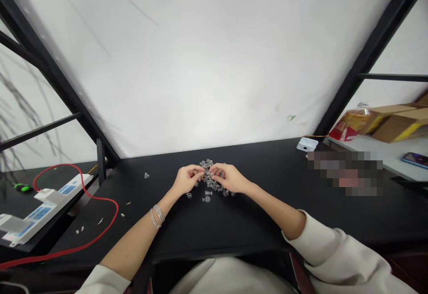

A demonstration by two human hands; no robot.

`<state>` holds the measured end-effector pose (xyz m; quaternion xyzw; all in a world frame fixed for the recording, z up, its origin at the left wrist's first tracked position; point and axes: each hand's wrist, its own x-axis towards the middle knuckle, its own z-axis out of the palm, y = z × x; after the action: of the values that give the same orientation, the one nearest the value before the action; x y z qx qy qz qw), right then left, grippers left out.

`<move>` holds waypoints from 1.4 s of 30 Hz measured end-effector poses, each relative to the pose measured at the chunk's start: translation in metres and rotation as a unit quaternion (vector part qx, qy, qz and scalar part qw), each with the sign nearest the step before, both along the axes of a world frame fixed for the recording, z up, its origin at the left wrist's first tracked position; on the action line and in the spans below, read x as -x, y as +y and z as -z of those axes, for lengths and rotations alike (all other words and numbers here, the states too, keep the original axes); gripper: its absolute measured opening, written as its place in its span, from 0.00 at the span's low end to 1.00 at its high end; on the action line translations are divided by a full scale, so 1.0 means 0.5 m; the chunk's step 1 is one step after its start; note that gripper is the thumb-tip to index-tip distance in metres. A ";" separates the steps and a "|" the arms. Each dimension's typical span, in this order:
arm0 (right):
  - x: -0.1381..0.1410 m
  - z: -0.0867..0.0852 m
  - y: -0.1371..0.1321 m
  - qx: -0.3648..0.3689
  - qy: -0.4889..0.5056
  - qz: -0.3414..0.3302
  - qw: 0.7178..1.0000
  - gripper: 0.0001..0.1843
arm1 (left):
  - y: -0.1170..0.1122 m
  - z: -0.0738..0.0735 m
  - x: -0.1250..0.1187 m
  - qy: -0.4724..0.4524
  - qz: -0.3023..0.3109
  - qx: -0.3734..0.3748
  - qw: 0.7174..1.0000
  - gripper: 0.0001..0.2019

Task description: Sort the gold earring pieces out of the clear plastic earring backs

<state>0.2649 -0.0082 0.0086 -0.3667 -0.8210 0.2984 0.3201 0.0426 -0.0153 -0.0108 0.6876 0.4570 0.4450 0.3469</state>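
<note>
A heap of small transparent pieces (214, 186), shaped like tiny bottles or bulbs, lies on the black table (254, 227). Over its left side is my left hand (187, 180), thumb and fingers pinched together at the heap. My right hand (231, 178) comes in from the other side, its fingers curled and pinched close to the left fingertips. Whatever sits between the fingertips is too small to make out. Two loose pieces, a tube-like one (208, 193) and a rounded one (206, 199), lie just in front of the heap.
At left are a white power strip (43, 209), a red cable (100, 198) and scattered small bits. One transparent piece (146, 175) lies apart. Toward the right stand a small white case (306, 144), a blurred-out patch, and a shelf with cardboard boxes (401, 122) and a phone (416, 159).
</note>
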 end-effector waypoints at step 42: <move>0.005 0.009 -0.001 -0.036 0.061 -0.010 0.997 0.12 | -0.017 -0.014 -0.019 -0.081 0.013 0.059 0.995 0.22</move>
<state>0.2625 -0.0086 0.0043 -0.3276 -0.8141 0.2934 0.3793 0.0520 -0.0237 -0.0038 0.6334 0.4442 0.4669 0.4285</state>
